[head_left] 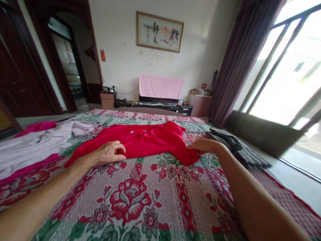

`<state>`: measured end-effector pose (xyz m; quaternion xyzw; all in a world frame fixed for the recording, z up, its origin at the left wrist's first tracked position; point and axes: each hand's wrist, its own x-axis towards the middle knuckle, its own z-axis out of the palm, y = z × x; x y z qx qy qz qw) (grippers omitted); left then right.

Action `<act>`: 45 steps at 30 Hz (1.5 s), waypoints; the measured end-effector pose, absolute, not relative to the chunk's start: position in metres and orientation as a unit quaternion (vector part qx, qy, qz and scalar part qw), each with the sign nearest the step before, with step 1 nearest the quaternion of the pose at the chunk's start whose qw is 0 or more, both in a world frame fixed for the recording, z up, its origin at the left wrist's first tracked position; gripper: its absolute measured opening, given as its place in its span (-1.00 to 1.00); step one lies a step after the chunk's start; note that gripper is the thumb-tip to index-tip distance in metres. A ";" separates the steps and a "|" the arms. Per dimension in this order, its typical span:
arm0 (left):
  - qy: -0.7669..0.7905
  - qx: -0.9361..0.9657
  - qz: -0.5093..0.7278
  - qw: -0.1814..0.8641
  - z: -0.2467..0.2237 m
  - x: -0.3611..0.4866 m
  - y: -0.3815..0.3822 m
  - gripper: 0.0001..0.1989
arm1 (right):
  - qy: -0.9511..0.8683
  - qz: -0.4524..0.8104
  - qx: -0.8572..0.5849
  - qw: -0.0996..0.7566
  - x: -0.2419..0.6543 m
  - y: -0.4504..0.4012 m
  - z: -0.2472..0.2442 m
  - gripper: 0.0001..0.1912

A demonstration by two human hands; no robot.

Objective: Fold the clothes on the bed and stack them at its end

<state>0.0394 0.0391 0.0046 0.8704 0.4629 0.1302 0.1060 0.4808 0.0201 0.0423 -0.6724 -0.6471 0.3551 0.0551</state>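
A red garment [147, 140] lies spread sideways on a flowered bedspread [150, 207], its collar end towards the right and a sleeve reaching to the near right. My left hand [111, 152] rests at the garment's near edge, left of its middle, with thumb and fingers curved and a gap between them; no cloth shows in that gap. At the sleeve's right end, the fingers of my right hand [203, 146] are closed on the red fabric. Part of those fingertips is hidden by the cloth.
Pale and magenta clothes [45, 142] lie on the bed's left side. Dark striped clothing [238, 149] lies at the right, near the window. Beyond the bed stands a low black cabinet [155, 107], with a pink cloth [160, 86] draped over something on it.
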 end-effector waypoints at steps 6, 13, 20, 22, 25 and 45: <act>0.464 0.868 0.140 0.105 0.001 0.039 0.041 -0.68 | -0.617 0.270 -0.739 -0.003 0.481 0.021 0.039 -0.49; 0.474 0.860 0.133 0.131 0.004 0.041 0.043 -0.69 | -0.593 0.309 -0.736 0.104 0.490 -0.004 0.035 -0.55; 0.585 0.790 0.148 0.110 -0.001 0.058 0.041 -0.59 | -0.539 0.248 -0.791 0.145 0.500 -0.025 0.025 -0.57; 0.626 0.759 0.169 0.058 -0.011 0.063 0.039 -0.61 | -0.538 0.199 -0.811 0.113 0.507 -0.025 0.022 -0.57; 0.623 0.753 0.208 -0.041 -0.026 0.067 0.035 -0.68 | -0.543 0.178 -0.818 0.066 0.519 -0.025 0.017 -0.57; 0.442 0.837 0.318 -0.062 -0.037 0.078 0.015 -0.83 | -0.796 -0.034 -0.590 0.133 0.426 -0.032 0.003 -0.84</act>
